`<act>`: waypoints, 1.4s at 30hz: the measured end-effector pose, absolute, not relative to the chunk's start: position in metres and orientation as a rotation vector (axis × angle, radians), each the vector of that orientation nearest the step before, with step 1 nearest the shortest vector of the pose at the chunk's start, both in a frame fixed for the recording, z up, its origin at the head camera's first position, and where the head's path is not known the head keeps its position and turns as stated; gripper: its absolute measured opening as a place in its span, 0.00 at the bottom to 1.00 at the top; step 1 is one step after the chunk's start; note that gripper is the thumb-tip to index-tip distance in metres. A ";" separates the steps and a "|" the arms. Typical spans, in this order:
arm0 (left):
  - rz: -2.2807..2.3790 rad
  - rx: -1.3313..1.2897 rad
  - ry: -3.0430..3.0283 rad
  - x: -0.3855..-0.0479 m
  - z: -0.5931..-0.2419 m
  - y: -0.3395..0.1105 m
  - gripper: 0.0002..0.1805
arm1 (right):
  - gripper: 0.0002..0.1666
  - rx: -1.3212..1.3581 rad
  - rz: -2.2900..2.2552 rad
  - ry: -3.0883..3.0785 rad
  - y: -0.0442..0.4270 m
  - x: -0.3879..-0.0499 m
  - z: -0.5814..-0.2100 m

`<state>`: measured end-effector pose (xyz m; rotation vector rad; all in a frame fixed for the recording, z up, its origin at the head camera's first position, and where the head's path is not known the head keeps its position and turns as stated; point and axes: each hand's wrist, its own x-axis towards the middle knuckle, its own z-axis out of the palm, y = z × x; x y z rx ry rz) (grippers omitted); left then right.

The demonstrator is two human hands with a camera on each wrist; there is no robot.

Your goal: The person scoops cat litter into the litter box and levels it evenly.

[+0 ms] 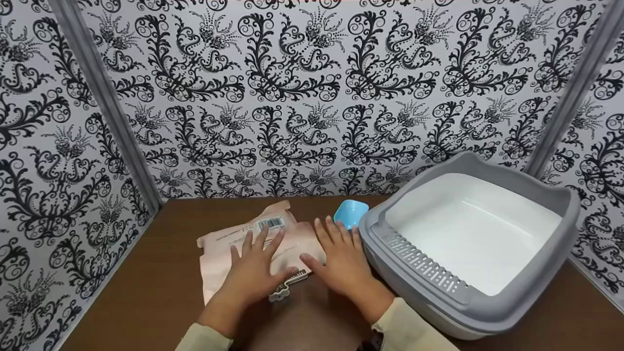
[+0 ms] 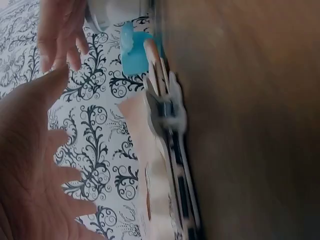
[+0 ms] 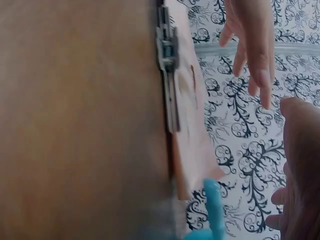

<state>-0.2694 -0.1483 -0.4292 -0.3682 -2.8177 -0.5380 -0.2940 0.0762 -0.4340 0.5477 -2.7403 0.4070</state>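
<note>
A pale pink bag (image 1: 218, 251) with a barcode lies flattened on the table. Over its left part is my left hand (image 1: 249, 275), fingers spread and holding nothing. My right hand (image 1: 345, 258), its fingers also extended, hovers by the bag's right edge. Both wrist views show the hands raised apart from the bag. Along the bag's near side is a pale bag clip (image 1: 280, 294) with a flower-shaped end, partly hidden by my left thumb in the head view. The left wrist view shows this clip (image 2: 167, 117) close up at the bag's edge.
A blue scoop (image 1: 352, 212) lies beyond my right fingertips. To the right stands a large litter box (image 1: 434, 302) with a grey rim and white inside, close beside my right forearm. Patterned walls (image 1: 302, 107) enclose the brown table (image 1: 146, 282).
</note>
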 end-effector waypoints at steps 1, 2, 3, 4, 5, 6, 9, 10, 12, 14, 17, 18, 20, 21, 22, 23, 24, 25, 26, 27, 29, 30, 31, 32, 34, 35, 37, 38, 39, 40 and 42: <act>-0.537 -0.389 -2.833 -0.268 -0.430 -0.151 0.48 | 0.52 0.577 0.411 -2.746 0.075 -0.293 -0.435; -0.539 -0.415 -2.850 -0.266 -0.431 -0.154 0.48 | 0.52 0.605 0.418 -2.753 0.074 -0.292 -0.436; -0.549 -0.455 -2.860 -0.265 -0.431 -0.158 0.49 | 0.52 0.629 0.426 -2.765 0.073 -0.292 -0.436; -0.556 -0.496 -2.867 -0.264 -0.432 -0.162 0.50 | 0.53 0.653 0.434 -2.777 0.072 -0.292 -0.436; -0.561 -0.540 -2.872 -0.263 -0.433 -0.166 0.51 | 0.53 0.677 0.444 -2.783 0.070 -0.292 -0.437; -0.575 -0.580 -2.877 -0.263 -0.434 -0.170 0.52 | 0.53 0.700 0.459 -2.790 0.069 -0.293 -0.437; -0.615 -0.682 -2.881 -0.263 -0.438 -0.182 0.53 | 0.53 0.765 0.497 -2.800 0.066 -0.295 -0.441; -0.615 -0.693 -2.887 -0.263 -0.439 -0.184 0.53 | 0.52 0.787 0.506 -2.799 0.065 -0.296 -0.443; -0.635 -0.695 -2.903 -0.262 -0.439 -0.187 0.53 | 0.51 0.824 0.521 -2.798 0.065 -0.296 -0.446; -0.639 -0.689 -2.920 -0.261 -0.439 -0.189 0.51 | 0.50 0.857 0.531 -2.792 0.066 -0.296 -0.448; -0.639 -0.663 -2.945 -0.259 -0.439 -0.190 0.49 | 0.49 0.923 0.531 -2.813 0.067 -0.297 -0.450; -0.630 -0.656 -2.949 -0.258 -0.439 -0.190 0.47 | 0.49 0.951 0.525 -2.825 0.068 -0.298 -0.451; -0.606 -0.647 -2.958 -0.258 -0.438 -0.191 0.46 | 0.49 0.994 0.502 -2.865 0.069 -0.300 -0.452; -0.596 -0.645 -2.960 -0.257 -0.438 -0.191 0.45 | 0.49 1.013 0.486 -2.881 0.070 -0.301 -0.453; -0.588 -0.643 -2.962 -0.257 -0.438 -0.192 0.43 | 0.49 1.028 0.471 -2.891 0.071 -0.302 -0.453; -0.578 -0.644 -2.964 -0.257 -0.438 -0.192 0.42 | 0.50 1.038 0.464 -2.901 0.072 -0.303 -0.453; -0.564 -0.648 -2.966 -0.257 -0.438 -0.193 0.40 | 0.50 1.044 0.456 -2.910 0.072 -0.303 -0.454; -0.554 -0.650 -2.968 -0.257 -0.439 -0.193 0.38 | 0.50 1.050 0.450 -2.915 0.073 -0.304 -0.454; -0.541 -0.654 -2.969 -0.257 -0.439 -0.193 0.34 | 0.50 1.058 0.447 -2.919 0.074 -0.305 -0.455; -0.533 -0.660 -2.973 -0.256 -0.440 -0.193 0.30 | 0.49 1.070 0.451 -2.917 0.074 -0.305 -0.456; -0.526 -0.665 -2.973 -0.256 -0.440 -0.193 0.21 | 0.49 1.093 0.449 -2.913 0.076 -0.306 -0.456; -0.519 -0.669 -2.970 -0.256 -0.440 -0.193 0.18 | 0.48 1.104 0.444 -2.909 0.076 -0.307 -0.457; -0.514 -0.671 -2.965 -0.255 -0.440 -0.193 0.15 | 0.47 1.113 0.444 -2.905 0.077 -0.307 -0.458; -0.513 -0.677 -2.958 -0.255 -0.441 -0.193 0.12 | 0.46 1.122 0.442 -2.901 0.078 -0.308 -0.458; -0.486 -0.697 -2.939 -0.255 -0.441 -0.193 0.07 | 0.44 1.134 0.429 -2.893 0.079 -0.310 -0.459; -0.467 -0.708 -2.929 -0.255 -0.441 -0.192 0.05 | 0.42 1.142 0.425 -2.885 0.079 -0.311 -0.460; -0.451 -0.719 -2.916 -0.255 -0.439 -0.190 0.05 | 0.39 1.162 0.417 -2.861 0.080 -0.314 -0.460; -0.451 -0.716 -2.913 -0.254 -0.439 -0.189 0.07 | 0.37 1.170 0.414 -2.845 0.080 -0.315 -0.460; -0.446 -0.710 -2.914 -0.254 -0.438 -0.188 0.08 | 0.35 1.183 0.416 -2.824 0.081 -0.316 -0.460; -0.453 -0.698 -2.917 -0.253 -0.437 -0.187 0.10 | 0.33 1.198 0.419 -2.800 0.081 -0.317 -0.460; -0.463 -0.680 -2.909 -0.252 -0.435 -0.187 0.10 | 0.30 1.216 0.427 -2.753 0.082 -0.319 -0.460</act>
